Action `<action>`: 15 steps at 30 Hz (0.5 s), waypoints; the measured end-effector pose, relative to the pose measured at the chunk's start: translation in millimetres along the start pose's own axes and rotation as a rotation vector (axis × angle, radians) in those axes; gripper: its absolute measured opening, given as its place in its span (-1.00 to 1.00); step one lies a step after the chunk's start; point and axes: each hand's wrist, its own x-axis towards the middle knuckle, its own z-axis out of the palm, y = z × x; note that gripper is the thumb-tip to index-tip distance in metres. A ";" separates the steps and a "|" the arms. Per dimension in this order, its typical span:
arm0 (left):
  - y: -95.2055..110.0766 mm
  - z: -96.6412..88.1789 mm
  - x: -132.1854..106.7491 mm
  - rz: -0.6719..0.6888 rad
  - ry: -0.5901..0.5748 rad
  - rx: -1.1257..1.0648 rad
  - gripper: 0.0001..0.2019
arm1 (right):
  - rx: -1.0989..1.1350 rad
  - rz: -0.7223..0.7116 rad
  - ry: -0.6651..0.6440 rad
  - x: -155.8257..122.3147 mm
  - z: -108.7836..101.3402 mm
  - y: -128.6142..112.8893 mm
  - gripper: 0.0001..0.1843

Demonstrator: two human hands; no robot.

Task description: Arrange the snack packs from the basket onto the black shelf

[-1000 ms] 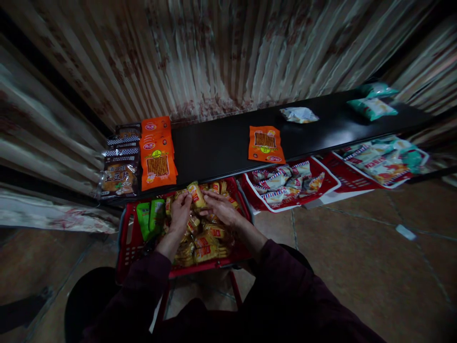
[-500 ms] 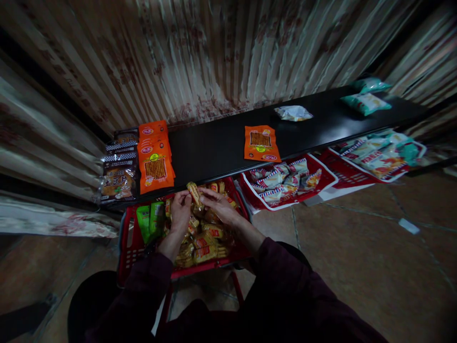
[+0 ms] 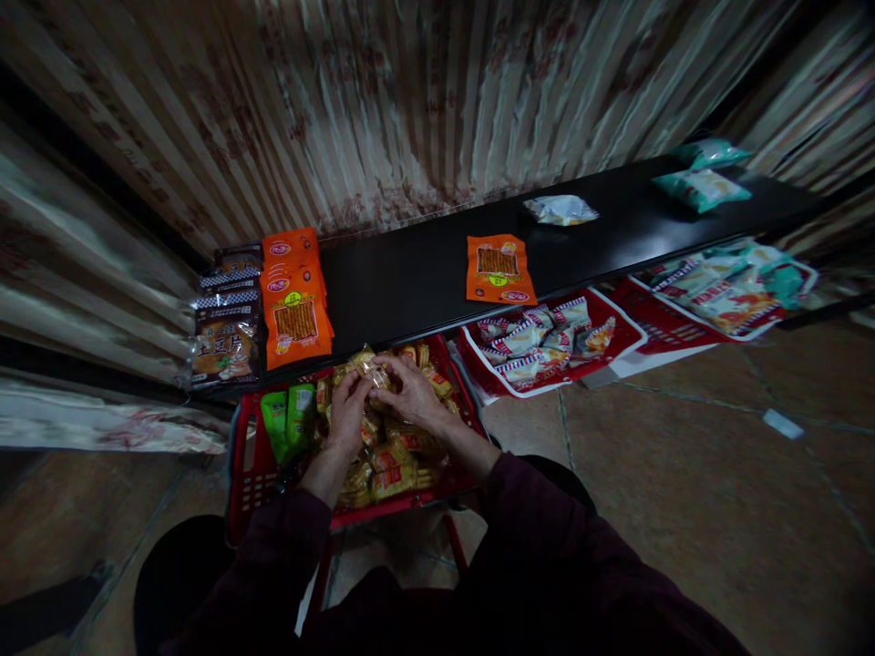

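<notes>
My left hand [image 3: 347, 410] and my right hand [image 3: 408, 392] meet over a red basket [image 3: 250, 465] full of small yellow snack packets [image 3: 393, 460]. Both hands are closed on yellow packets [image 3: 365, 364] gathered between them, just under the front edge of a long black shelf [image 3: 410, 273]. Green packets [image 3: 287, 415] stand at the basket's left end.
On the shelf lie stacked orange packs [image 3: 295, 305] and dark packs [image 3: 225, 333] at the left, a single orange pack [image 3: 498, 269] in the middle, a pale bag [image 3: 561, 210] and green bags [image 3: 701, 187] to the right. Red trays of packets [image 3: 547, 342] sit on the tiled floor.
A second ago my left hand held one upright packet while the right lay flat beside it. Both hands have since closed together on the packets and risen slightly toward the shelf edge.
</notes>
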 end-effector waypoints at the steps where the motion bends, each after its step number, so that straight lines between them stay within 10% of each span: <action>1: 0.0 0.3 -0.1 -0.008 -0.005 -0.009 -0.67 | -0.015 0.000 -0.007 -0.4 -0.5 -1.1 -0.48; 15: 14.0 -0.5 3.4 -0.097 0.051 -0.127 -0.57 | -0.317 -0.201 -0.090 -6.1 -3.5 -11.0 -0.24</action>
